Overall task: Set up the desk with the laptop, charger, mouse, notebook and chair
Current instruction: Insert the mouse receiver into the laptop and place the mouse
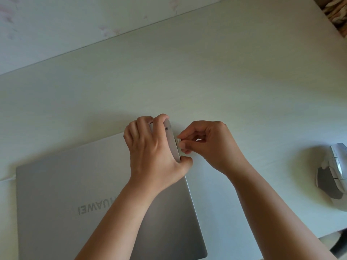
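Observation:
A closed silver laptop lies on the white desk, lid up, its logo reading upside down to me. My left hand grips the laptop's far right corner and tilts that side up, so the right edge with its ports shows. My right hand pinches a small white plug between thumb and fingers, right against that edge. I cannot tell whether the plug sits in a port. No cable shows. A white and grey mouse rests on the desk at the far right.
The desk's far edge meets a pale wall. A patterned fabric shows past the desk's top right corner. A dark object lies below the desk's near edge at bottom right.

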